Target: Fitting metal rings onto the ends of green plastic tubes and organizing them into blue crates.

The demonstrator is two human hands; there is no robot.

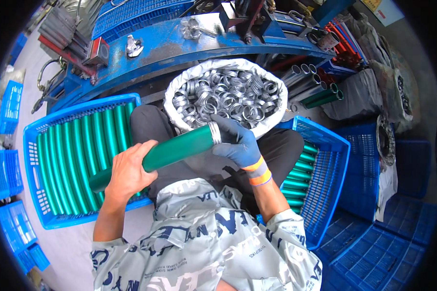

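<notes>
A green metal tube point(179, 148) lies slantwise across my lap, its right end raised. My bare left hand point(131, 169) is wrapped round its lower left part. At the upper right end sits a silver threaded ring point(214, 133). My right hand point(240, 143), in a dark blue glove with an orange and grey cuff, has its fingers and thumb closed about that ring. Just beyond, a white sack point(172, 80) with a rolled rim holds many loose silver rings point(228, 97).
On my left a blue crate point(34, 194) holds rows of green tubes point(77, 160). Another blue crate point(337, 179) with green tubes stands at my right. A blue metal bench point(160, 43) with machine parts runs across the back. More tubes point(320, 92) lie beyond the sack, at right.
</notes>
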